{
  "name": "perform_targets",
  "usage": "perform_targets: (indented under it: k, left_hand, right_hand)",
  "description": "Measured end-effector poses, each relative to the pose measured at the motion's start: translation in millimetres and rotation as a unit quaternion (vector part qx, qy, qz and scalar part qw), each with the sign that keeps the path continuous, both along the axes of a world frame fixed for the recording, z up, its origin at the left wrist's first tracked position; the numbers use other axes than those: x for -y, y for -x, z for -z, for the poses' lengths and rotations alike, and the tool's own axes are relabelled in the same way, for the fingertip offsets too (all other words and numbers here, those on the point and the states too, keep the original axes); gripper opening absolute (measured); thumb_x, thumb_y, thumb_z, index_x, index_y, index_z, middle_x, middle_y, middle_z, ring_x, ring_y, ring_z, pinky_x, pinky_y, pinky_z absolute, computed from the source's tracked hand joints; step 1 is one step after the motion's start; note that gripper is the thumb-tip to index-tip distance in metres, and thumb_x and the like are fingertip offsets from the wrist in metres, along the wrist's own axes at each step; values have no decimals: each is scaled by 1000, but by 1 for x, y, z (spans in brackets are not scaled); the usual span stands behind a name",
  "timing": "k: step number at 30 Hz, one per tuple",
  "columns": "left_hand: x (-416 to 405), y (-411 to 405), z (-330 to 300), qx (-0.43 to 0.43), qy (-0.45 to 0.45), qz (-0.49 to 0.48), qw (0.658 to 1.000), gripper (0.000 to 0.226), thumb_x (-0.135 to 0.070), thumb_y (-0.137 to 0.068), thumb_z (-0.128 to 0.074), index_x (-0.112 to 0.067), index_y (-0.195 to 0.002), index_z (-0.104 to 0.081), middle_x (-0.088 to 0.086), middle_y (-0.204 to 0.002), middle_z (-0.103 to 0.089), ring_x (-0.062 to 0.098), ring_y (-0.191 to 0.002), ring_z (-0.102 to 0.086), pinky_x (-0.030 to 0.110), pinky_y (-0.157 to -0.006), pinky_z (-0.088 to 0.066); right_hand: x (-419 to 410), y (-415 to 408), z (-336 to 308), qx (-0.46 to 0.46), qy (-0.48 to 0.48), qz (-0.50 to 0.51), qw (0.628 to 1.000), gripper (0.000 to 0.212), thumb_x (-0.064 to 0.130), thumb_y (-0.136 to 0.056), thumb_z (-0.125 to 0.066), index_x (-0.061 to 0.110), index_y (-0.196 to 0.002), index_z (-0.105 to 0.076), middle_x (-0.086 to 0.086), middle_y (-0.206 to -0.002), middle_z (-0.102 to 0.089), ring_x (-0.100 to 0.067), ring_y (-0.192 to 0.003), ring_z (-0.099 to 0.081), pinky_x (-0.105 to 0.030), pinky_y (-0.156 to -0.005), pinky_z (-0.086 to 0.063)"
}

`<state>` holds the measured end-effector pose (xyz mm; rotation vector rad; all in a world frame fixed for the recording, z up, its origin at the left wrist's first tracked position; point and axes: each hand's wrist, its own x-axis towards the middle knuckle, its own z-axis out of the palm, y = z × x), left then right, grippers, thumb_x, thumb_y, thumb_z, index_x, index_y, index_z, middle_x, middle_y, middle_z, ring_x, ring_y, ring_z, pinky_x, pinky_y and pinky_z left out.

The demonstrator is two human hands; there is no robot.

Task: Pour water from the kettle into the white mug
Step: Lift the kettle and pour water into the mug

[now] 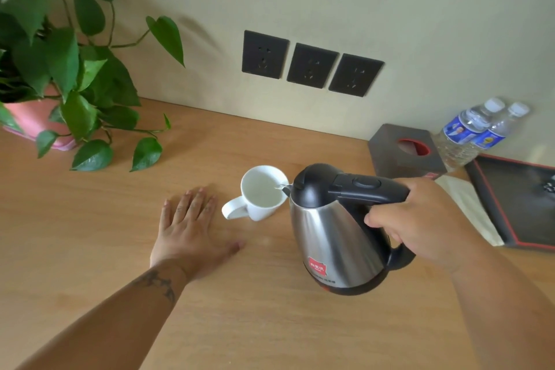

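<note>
Pouring step in hand: my right hand (420, 219) has its fingers (380, 221) clenched round the kettle (333, 237) handle, spout tipped at the white mug (261, 192) rim, mid-counter (90, 219). Thin stream, I think; it's blurry. Left hand (192, 228) flat, released, beside the mug. Next: hold the tilt, watch the level, then right the kettle.

One kettle (336, 228), one white mug (258, 192) and two hands show mid-frame. Three wall sockets (312, 64) sit upper centre. Two water bottles (474, 132) stand at the right, one plant (60, 63) upper left.
</note>
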<state>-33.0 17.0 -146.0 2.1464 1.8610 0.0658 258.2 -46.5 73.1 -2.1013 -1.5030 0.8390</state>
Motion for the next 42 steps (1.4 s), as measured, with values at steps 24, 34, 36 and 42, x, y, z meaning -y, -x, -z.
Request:
perform_targets:
  k: [24,34,36,42]
  left_hand:
    - [2,2,-1,23,-11,-7,1000,115,-97,-66,-31,-31,-159,-16,-9,-169,1,9,-152,17,45,-124,12]
    - [2,2,2,44,-31,-19,998,101,-88,-73,-36,-31,-156,-25,-10,-168,-9,8,-153,10,42,-126,6]
    - [2,2,3,41,-31,-22,998,99,-86,-74,-36,-31,-156,-26,-10,-168,-11,8,-153,8,42,-126,5]
    - [1,2,5,37,-31,-23,999,99,-86,-74,-34,-31,-156,-25,-10,-168,-11,9,-153,8,43,-126,4]
  right_hand:
    - [-4,14,-20,31,47,8,998,33,16,-64,-72,22,-43,-48,8,-39,-43,-12,-40,-40,-32,-53,-34]
    - [-9,16,-19,59,53,0,997,28,16,-66,-73,14,-54,-48,5,-42,-44,-17,-47,-43,-33,-53,-36]
    - [-11,16,-19,63,55,1,996,27,16,-66,-73,9,-57,-48,4,-43,-43,-18,-47,-43,-33,-53,-35]
    - [-17,19,-22,70,66,-7,995,28,16,-66,-71,8,-59,-45,4,-45,-41,-18,-46,-39,-32,-52,-33]
